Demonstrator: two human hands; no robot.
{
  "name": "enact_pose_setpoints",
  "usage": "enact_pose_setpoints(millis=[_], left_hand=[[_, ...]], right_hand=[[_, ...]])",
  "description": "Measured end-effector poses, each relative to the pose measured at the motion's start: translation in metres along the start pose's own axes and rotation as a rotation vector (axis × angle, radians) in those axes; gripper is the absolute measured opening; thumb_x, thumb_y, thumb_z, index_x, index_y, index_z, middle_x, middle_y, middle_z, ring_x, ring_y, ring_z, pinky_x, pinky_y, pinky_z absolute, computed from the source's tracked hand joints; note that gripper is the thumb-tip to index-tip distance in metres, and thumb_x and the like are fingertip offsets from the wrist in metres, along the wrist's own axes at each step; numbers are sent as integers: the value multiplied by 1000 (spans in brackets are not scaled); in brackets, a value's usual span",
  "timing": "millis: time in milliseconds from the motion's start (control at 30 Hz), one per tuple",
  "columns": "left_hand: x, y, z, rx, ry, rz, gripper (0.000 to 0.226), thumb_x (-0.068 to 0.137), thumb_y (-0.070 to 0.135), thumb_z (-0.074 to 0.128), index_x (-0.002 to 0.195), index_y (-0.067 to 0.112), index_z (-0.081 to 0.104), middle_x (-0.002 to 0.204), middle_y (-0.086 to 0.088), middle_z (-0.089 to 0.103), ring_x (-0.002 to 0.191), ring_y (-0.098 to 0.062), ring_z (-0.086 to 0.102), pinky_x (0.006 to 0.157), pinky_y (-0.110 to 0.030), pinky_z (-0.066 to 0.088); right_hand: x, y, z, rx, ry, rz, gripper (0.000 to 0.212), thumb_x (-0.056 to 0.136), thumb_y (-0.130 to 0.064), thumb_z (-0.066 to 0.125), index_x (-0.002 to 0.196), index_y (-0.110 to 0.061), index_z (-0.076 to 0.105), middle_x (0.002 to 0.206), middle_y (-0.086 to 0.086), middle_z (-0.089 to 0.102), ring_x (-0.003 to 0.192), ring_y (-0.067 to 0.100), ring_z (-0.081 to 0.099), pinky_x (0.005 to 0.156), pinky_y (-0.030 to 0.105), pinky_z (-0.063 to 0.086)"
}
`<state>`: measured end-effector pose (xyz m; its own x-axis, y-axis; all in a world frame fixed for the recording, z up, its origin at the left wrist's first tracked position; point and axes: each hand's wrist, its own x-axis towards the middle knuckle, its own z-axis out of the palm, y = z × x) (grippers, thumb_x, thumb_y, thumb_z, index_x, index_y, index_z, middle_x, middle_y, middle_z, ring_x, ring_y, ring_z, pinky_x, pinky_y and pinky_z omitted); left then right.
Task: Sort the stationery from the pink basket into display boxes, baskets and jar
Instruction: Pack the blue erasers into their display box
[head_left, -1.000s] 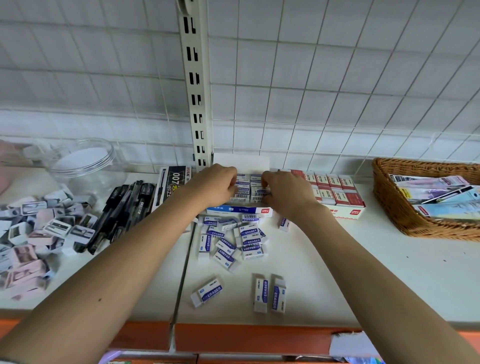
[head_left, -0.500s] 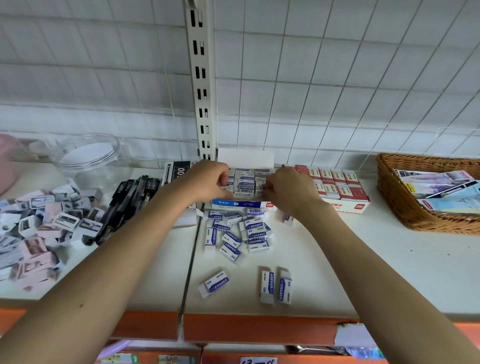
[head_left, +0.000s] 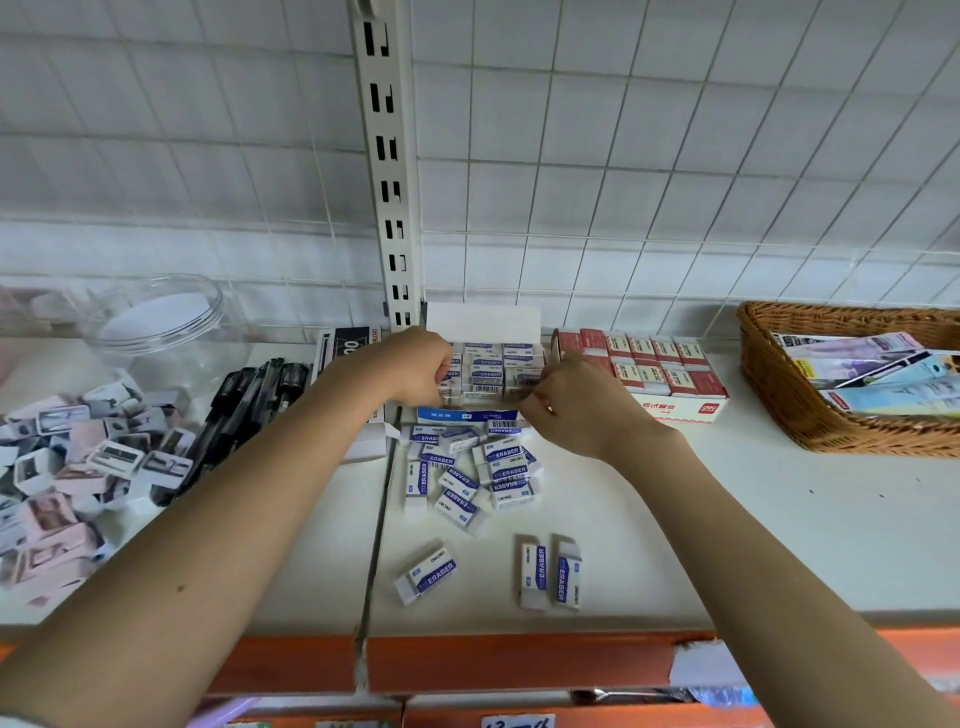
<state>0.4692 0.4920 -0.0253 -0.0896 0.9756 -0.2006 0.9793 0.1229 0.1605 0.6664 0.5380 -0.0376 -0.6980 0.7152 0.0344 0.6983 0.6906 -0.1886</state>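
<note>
**Erasers going into the blue display box**

The blue-fronted display box (head_left: 467, 415) holds rows of wrapped erasers (head_left: 485, 371) — its white flap stands up behind. The left hand (head_left: 415, 366) curls its fingers on erasers at the box's left side; the right hand (head_left: 574, 402) pinches one at the right edge. Loose erasers (head_left: 470, 470) lie before it on the white shelf (head_left: 701, 519). A red box (head_left: 675, 387), a woven wicker basket (head_left: 779, 410) of packets and a clear plastic jar (head_left: 156, 322) flank it.

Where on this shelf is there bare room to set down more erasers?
Widest bare patch: shelf top right of the loose erasers, between wicker basket and front edge. A smaller patch lies under the left forearm, beside the sharpener pile. Crowded: around the blue eraser box, where left hand and right hand work.
</note>
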Motion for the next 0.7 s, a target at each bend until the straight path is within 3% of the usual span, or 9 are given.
enact_pose_setpoints(millis=[100,233,300,367,467,600,700], left_hand=[[-4,0,-1,-15,19,87,26,80,3,63,79,20,44,75,2,46,63,-11,40,53,-26,31],[-10,0,-5,70,-2,211,31,86,9,59,111,26,52,68,2,47,60,-13,43,57,-29,34],[-11,3,-8,206,-47,245,36,90,11,54,119,33,55,77,4,53,67,-13,47,62,-29,40],[-11,8,-10,332,-89,273,42,93,12,48,125,38,55,99,3,60,77,-12,48,66,-28,41],[-11,13,-14,445,-126,283,45,95,12,42,130,39,50,112,-1,59,81,-14,44,61,-26,34],[-11,12,-13,423,-150,280,38,98,15,41,130,33,51,78,5,42,75,-15,44,58,-26,34],[-12,9,-11,311,-150,291,28,100,25,41,122,28,57,89,0,57,72,-12,46,63,-26,39]], right_hand=[[-1,2,2,34,10,-8,41,93,-29,35,59,-12,48,72,8,57,80,20,40,82,37,45],[-3,3,4,47,40,-22,40,93,-32,32,61,-15,50,71,5,56,79,18,34,81,36,43],[-5,4,4,45,48,-19,38,95,-26,37,64,-12,55,75,6,60,81,17,33,79,32,40],[-6,4,5,32,66,-21,39,95,-24,37,69,-9,61,79,7,62,83,17,33,77,28,36],[-6,5,6,15,76,-23,39,95,-24,37,72,-8,64,82,6,63,84,16,33,78,29,37],[-7,4,7,-20,88,-15,39,96,-27,35,77,-12,65,88,4,65,85,16,31,84,30,38],[-8,3,7,-37,71,-5,38,97,-28,33,76,-15,61,89,1,62,87,16,31,87,31,39]])
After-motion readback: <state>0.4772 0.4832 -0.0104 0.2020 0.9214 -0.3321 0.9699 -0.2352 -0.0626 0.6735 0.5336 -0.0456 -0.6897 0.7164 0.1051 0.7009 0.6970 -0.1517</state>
